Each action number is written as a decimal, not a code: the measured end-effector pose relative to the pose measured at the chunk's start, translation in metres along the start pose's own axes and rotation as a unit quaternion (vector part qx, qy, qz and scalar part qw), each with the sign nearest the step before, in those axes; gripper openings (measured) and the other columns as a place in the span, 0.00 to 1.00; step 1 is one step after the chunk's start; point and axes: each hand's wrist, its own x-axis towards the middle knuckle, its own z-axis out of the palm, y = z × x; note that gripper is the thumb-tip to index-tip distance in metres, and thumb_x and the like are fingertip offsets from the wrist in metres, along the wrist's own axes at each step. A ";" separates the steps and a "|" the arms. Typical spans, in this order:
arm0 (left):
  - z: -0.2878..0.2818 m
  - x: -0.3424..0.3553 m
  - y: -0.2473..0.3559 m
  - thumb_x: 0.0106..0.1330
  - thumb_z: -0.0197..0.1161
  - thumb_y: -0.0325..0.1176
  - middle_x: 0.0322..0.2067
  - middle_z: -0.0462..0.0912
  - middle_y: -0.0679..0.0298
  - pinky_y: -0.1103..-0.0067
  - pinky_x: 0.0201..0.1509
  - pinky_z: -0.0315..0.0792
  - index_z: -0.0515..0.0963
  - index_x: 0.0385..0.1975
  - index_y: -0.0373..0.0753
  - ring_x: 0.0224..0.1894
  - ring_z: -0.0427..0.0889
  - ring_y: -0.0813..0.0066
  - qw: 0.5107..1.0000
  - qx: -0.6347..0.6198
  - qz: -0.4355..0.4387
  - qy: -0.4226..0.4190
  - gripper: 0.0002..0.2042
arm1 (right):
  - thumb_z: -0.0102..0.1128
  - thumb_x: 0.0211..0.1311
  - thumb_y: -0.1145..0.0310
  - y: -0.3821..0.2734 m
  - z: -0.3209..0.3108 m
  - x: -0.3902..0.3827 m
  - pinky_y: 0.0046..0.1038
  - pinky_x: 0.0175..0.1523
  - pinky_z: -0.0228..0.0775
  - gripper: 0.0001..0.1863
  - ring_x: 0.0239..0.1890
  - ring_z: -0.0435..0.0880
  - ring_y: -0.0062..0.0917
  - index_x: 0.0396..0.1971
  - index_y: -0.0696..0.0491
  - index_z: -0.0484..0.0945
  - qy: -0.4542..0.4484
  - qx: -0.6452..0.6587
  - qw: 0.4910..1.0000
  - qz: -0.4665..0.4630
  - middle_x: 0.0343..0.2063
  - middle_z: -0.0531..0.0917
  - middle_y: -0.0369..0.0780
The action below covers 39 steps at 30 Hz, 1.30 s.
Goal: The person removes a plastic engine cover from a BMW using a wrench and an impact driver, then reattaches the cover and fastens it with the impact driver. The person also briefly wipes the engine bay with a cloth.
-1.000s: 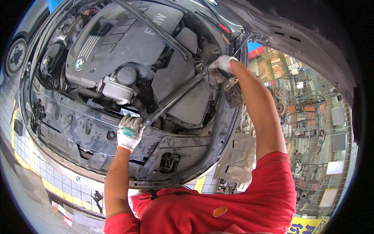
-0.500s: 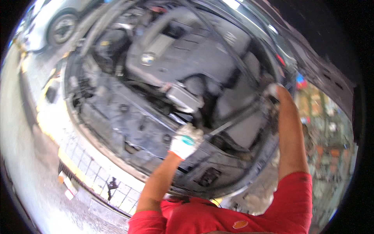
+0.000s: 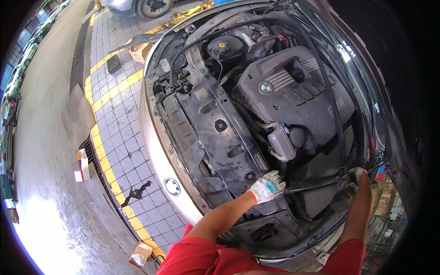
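Note:
The open engine bay of a car lies before me, with a black plastic engine cover (image 3: 279,91) in its middle. A black brace bar (image 3: 316,183) crosses the near right corner of the bay. My left hand (image 3: 267,187), in a white knitted glove with a teal patch, is closed at the bar's left end, by the black front panel (image 3: 224,146). Far to the right, my right hand (image 3: 357,174), also gloved, is at the bar's other end by the fender edge; its fingers are mostly hidden. A silver-grey module (image 3: 282,144) sits just beyond my left hand.
Black hoses (image 3: 316,59) run over the bay toward the raised hood at right. On the tiled floor at left are a dark stringy piece (image 3: 136,192), an open white carton (image 3: 82,167) and a brown box (image 3: 141,52). Another car (image 3: 137,7) stands beyond.
The view has swung, so the bay appears farther right and sharper. Both hands keep nearly the same places at the two ends of the brace bar.

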 end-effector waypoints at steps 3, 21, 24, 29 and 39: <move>-0.012 -0.003 0.000 0.65 0.59 0.37 0.27 0.77 0.65 0.70 0.61 0.69 0.74 0.28 0.46 0.38 0.80 0.64 0.999 0.030 0.019 -0.024 0.06 | 0.59 0.68 0.64 -0.013 0.006 -0.014 0.44 0.40 0.76 0.13 0.37 0.86 0.37 0.35 0.58 0.88 -0.010 -0.026 1.000 -0.008 0.30 0.88 0.48; -0.009 0.014 0.008 0.61 0.66 0.36 0.27 0.82 0.62 0.66 0.59 0.74 0.75 0.28 0.46 0.40 0.84 0.62 0.998 0.052 0.016 0.038 0.06 | 0.62 0.63 0.61 -0.053 0.045 -0.214 0.30 0.27 0.72 0.09 0.25 0.87 0.29 0.35 0.52 0.83 0.005 0.106 0.992 -0.068 0.31 0.88 0.40; -0.011 0.015 0.013 0.61 0.69 0.36 0.29 0.85 0.60 0.65 0.58 0.75 0.77 0.30 0.43 0.39 0.84 0.60 0.997 0.042 0.038 0.050 0.07 | 0.63 0.63 0.62 -0.043 0.030 -0.146 0.36 0.33 0.78 0.13 0.26 0.87 0.35 0.39 0.56 0.84 -0.032 0.077 0.996 -0.037 0.32 0.87 0.46; -0.015 0.019 0.021 0.62 0.68 0.36 0.25 0.82 0.60 0.65 0.59 0.75 0.77 0.29 0.44 0.35 0.84 0.62 0.996 0.055 0.036 0.058 0.07 | 0.64 0.62 0.65 -0.039 0.018 -0.091 0.41 0.48 0.77 0.13 0.39 0.86 0.35 0.42 0.58 0.86 0.043 -0.075 0.981 -0.174 0.37 0.88 0.45; -0.016 0.022 0.026 0.62 0.68 0.35 0.29 0.85 0.61 0.63 0.61 0.75 0.76 0.31 0.44 0.39 0.85 0.60 0.998 0.057 0.022 0.006 0.07 | 0.62 0.67 0.65 0.008 -0.001 -0.159 0.41 0.38 0.84 0.11 0.35 0.88 0.35 0.34 0.58 0.85 0.009 0.077 0.971 -0.227 0.35 0.87 0.48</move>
